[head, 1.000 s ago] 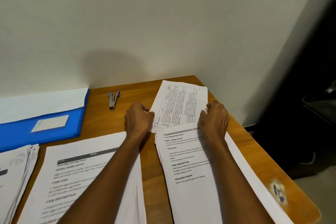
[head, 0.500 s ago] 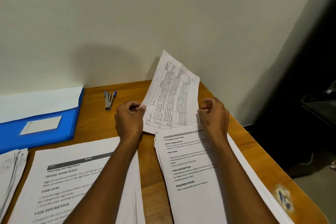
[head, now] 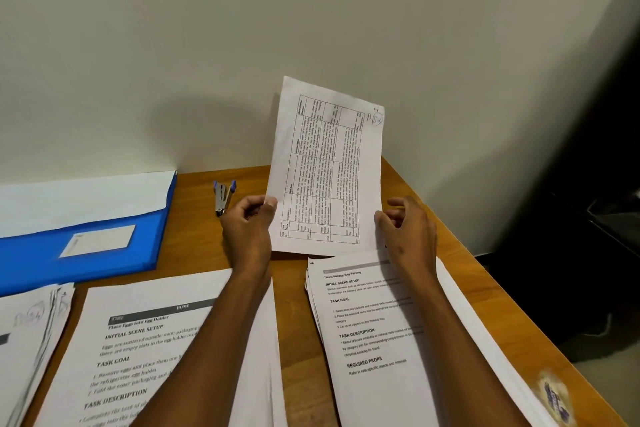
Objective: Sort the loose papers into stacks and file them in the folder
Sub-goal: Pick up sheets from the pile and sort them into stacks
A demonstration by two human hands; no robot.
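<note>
I hold a printed sheet with a table (head: 325, 170) upright above the wooden desk, near the wall. My left hand (head: 247, 229) pinches its lower left edge. My right hand (head: 408, 229) pinches its lower right edge. Below the sheet lies a paper stack headed "Travel Makeup Bag Packing" (head: 377, 329). Another stack headed "Place Eggs into Egg Holder" (head: 138, 350) lies under my left forearm. A third, rougher stack (head: 31, 333) sits at the far left. The blue folder (head: 79, 253) lies at the back left with white paper on it.
A small purple-tipped stapler (head: 223, 196) lies on the wooden desk (head: 194, 246) between the folder and my left hand. The wall stands close behind the desk. The desk's right edge (head: 485, 270) drops to a dark floor area. A sticker (head: 554, 395) marks the near right corner.
The table sheet lay flat on the desk a second ago; both hands have lifted it, and it now stands upright against the wall background.
</note>
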